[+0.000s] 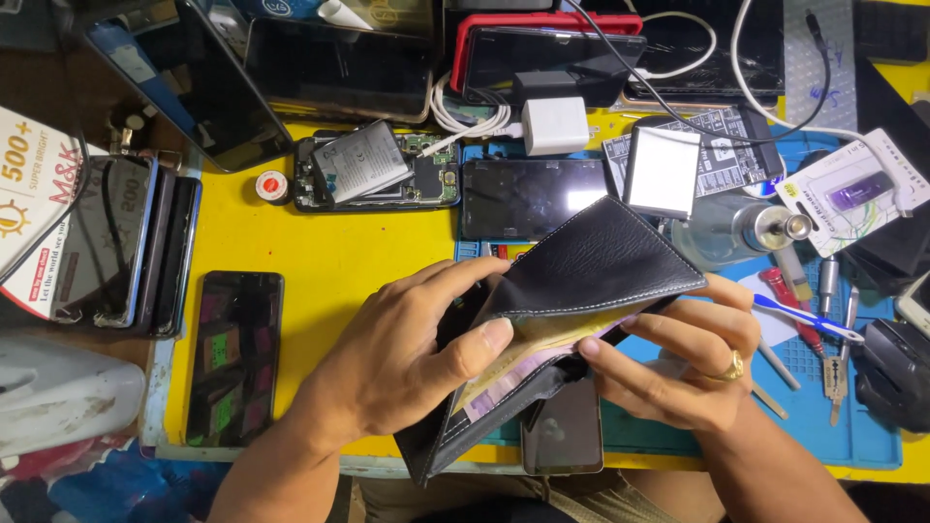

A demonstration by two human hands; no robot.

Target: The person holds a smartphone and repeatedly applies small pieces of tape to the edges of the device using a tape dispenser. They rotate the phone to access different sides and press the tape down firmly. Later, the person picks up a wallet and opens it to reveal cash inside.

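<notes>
The yellow desk (320, 252) is crowded with phones and tools. Above it, the left hand (407, 358) and right hand (678, 363) hold a black wallet (572, 291) open, fingers clamped on the banknotes (538, 353); a loose pinch could spill them into the clutter.

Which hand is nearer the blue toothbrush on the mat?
Right. The right hand sits just beside the blue toothbrush, its knuckles almost touching the handle. The left hand is across the black wallet, farther away.

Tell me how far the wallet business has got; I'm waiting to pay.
Done: the black wallet is out and spread open above the yellow bench. In hand: the left hand holds it open, and the right hand fingers the banknotes inside. Left: no note is out yet.
</notes>
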